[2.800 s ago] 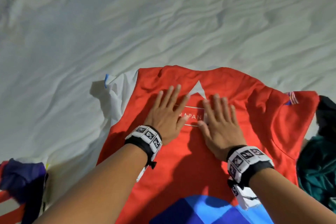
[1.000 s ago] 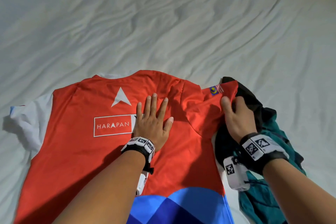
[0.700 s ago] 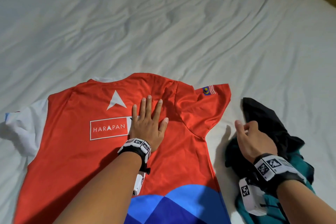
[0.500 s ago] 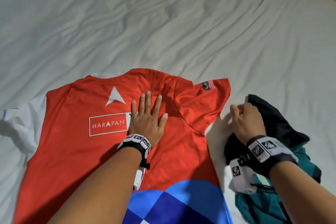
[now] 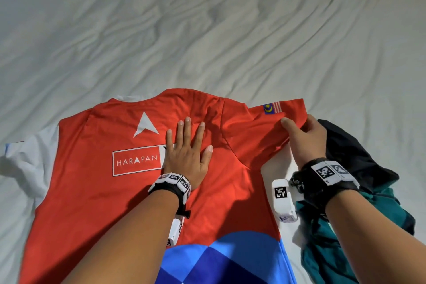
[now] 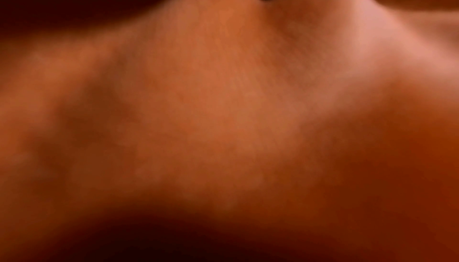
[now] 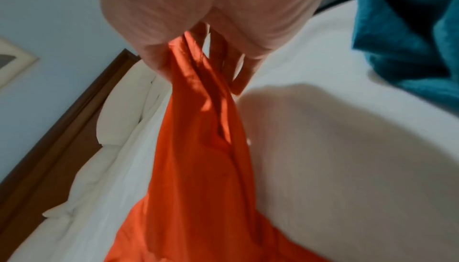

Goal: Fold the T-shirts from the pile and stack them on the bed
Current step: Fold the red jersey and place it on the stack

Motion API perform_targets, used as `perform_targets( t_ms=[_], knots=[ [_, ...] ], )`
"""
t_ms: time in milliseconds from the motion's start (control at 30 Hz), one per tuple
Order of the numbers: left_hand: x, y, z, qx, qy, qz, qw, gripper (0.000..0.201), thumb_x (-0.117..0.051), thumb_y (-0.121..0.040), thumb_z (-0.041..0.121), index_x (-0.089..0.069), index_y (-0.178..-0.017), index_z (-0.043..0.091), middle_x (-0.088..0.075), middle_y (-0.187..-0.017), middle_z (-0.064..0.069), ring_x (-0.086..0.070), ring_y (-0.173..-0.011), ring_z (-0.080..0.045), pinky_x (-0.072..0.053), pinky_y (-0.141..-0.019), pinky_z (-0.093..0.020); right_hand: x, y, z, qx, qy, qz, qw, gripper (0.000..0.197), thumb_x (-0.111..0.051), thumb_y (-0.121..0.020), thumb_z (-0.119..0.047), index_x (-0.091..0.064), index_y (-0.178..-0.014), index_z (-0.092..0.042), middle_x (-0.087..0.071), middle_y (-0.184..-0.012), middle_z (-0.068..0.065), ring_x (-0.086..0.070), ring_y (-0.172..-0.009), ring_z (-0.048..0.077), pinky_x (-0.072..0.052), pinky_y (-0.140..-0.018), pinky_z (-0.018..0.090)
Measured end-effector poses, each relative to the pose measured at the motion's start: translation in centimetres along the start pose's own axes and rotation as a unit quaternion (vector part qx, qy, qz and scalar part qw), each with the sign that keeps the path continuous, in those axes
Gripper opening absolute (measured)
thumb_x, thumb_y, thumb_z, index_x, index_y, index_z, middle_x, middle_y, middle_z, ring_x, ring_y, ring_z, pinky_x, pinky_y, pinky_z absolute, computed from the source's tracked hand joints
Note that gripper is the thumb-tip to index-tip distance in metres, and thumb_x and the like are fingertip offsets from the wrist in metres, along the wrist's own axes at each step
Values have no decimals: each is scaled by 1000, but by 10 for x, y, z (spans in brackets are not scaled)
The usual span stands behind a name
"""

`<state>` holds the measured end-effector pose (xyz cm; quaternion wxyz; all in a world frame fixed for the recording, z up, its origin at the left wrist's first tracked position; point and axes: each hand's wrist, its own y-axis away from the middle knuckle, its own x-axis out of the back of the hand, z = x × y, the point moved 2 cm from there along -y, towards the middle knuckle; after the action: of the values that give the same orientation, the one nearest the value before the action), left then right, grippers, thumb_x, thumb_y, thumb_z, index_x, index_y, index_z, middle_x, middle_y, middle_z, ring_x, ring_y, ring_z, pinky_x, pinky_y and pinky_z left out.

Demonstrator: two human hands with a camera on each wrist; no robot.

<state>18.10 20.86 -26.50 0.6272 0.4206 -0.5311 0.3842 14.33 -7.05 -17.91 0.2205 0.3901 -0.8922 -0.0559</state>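
Observation:
A red T-shirt [image 5: 96, 191] with a white HARAPAN logo, white left sleeve and blue lower part lies spread back-up on the white bed [image 5: 207, 30]. My left hand [image 5: 187, 147] presses flat on the shirt's upper back, fingers straight. My right hand [image 5: 302, 136] pinches the edge of the red right sleeve [image 5: 260, 131], which carries a small flag patch, and holds it slightly lifted. The right wrist view shows the red sleeve fabric [image 7: 198, 128] hanging from my fingers [image 7: 238, 73]. The left wrist view is a blurred orange close-up.
A pile of dark and teal garments [image 5: 350, 226] lies on the bed right of the red shirt, under my right forearm; teal cloth [image 7: 410, 30] also shows in the right wrist view. A wooden bed frame [image 7: 62, 125] and pillows run along the far side.
My right hand left the dark garment pile, moved left and took hold of the red sleeve's edge. The left hand stayed flat on the shirt's back.

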Motion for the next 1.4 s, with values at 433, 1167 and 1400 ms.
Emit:
perform_targets(
  t_ms=[433,1167,1400],
  knots=[
    [-2,0,1,0,-5,6,1000,68,-9,-104,57,2,-164,26,8,-170,-13,5,-158,-31,0,-125,-57,30,1,22,-42,160,49,985,31,-59,-97,-36,-71,-111,-10,-66,-111,14,-59,-99,24,-37,-86,27],
    [-1,0,1,2,-2,9,1000,68,-9,-104,56,1,-164,26,7,-170,-13,5,-158,-30,-1,-125,-57,28,2,2,-39,273,11,961,26,-53,-100,-39,-59,-109,-16,-65,-105,11,-59,-107,35,-38,-81,36],
    [-1,0,2,2,-1,8,1000,68,-11,-104,56,1,-164,26,8,-170,-12,5,-158,-30,-1,-125,-57,21,-10,10,-128,296,16,946,72,-48,-87,-77,-62,-114,-11,-60,-118,14,-57,-116,37,-40,-87,42]
  ],
)
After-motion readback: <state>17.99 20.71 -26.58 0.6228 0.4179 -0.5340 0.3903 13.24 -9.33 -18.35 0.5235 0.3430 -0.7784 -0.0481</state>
